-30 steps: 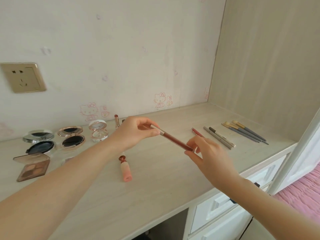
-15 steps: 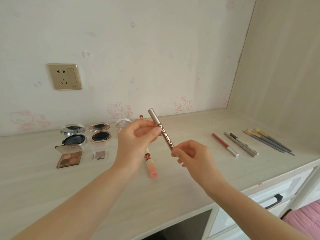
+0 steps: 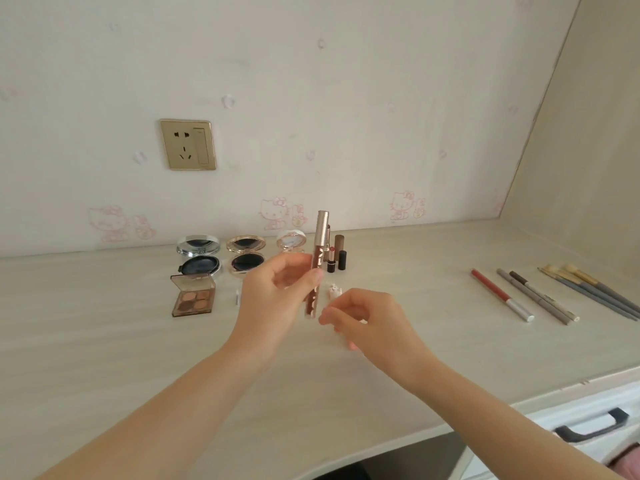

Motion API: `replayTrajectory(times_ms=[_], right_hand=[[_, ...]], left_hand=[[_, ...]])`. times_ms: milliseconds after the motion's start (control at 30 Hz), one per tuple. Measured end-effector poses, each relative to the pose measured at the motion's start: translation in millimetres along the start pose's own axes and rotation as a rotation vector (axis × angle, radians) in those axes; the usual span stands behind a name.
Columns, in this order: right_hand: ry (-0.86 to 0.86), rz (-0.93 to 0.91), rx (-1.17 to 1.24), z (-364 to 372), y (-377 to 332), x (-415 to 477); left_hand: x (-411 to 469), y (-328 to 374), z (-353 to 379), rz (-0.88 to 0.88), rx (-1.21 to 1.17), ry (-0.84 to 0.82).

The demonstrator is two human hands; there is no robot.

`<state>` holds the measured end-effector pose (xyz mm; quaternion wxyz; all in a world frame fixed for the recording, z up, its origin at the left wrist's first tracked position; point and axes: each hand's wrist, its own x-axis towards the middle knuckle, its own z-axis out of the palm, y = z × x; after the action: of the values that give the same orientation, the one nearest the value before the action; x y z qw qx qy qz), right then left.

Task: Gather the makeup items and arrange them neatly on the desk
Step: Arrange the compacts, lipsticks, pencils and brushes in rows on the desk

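Pale wood tabletop [image 3: 104, 358] meets a wall with cartoon stickers. At the centre, the left hand [image 3: 273, 299] pinches a slim rose-gold lip gloss tube [image 3: 317, 265] between thumb and fingers [image 3: 313, 276], nearly upright above the surface. The right hand [image 3: 370, 317] is just beside the tube's lower end, fingers loosely curled and gripping nothing. Behind stand the lipsticks [image 3: 336, 258]; further left lie the compacts [image 3: 246, 254] and the eyeshadow palette [image 3: 194, 296], far right the pencils [image 3: 502, 296]. If the tube is set down upright carelessly, it may topple into the lipsticks.
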<state>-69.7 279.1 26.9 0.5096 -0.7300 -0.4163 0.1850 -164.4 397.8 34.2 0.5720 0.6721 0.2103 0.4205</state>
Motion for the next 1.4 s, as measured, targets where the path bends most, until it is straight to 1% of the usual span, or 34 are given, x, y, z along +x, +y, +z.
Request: replayTrajectory(times_ms=[100, 167, 233, 333, 433, 600, 733, 900, 1033, 1167, 1267, 1400], right_hand=[[0.025, -0.040, 0.026, 3, -3, 6], [0.069, -0.068, 0.042, 2, -7, 13], [0.077, -0.093, 0.047, 1, -10, 22], [0.037, -0.129, 0.043, 4, -14, 35], [-0.013, -0.145, 0.052, 10, -16, 43], [-0.051, -0.115, -0.061, 15, -5, 46], [-0.080, -0.095, -0.018, 15, -1, 48], [-0.098, -0.160, 0.088, 11, 3, 44], [-0.093, -0.182, 0.058, 7, 6, 44], [-0.045, -0.221, 0.000, 10, 7, 41], [-0.028, -0.245, 0.004, 11, 7, 41], [-0.025, -0.239, 0.001, 12, 10, 40]], left_hand=[[0, -7, -19, 0.071, 0.151, -0.027], [-1, -12, -30, 0.077, 0.206, -0.061], [-3, -18, -41, 0.083, 0.280, -0.089], [-4, -25, -53, 0.148, 0.410, -0.135], [-5, -30, -60, 0.201, 0.467, -0.140], [-2, -40, -71, 0.260, 0.592, -0.148], [-2, -43, -74, 0.281, 0.569, -0.072], [-2, -47, -75, 0.396, 0.577, 0.004], [-4, -45, -75, 0.533, 0.670, 0.018], [-4, -45, -74, 0.545, 0.702, 0.052], [-4, -43, -73, 0.575, 0.727, 0.059], [-4, -43, -73, 0.554, 0.694, 0.034]])
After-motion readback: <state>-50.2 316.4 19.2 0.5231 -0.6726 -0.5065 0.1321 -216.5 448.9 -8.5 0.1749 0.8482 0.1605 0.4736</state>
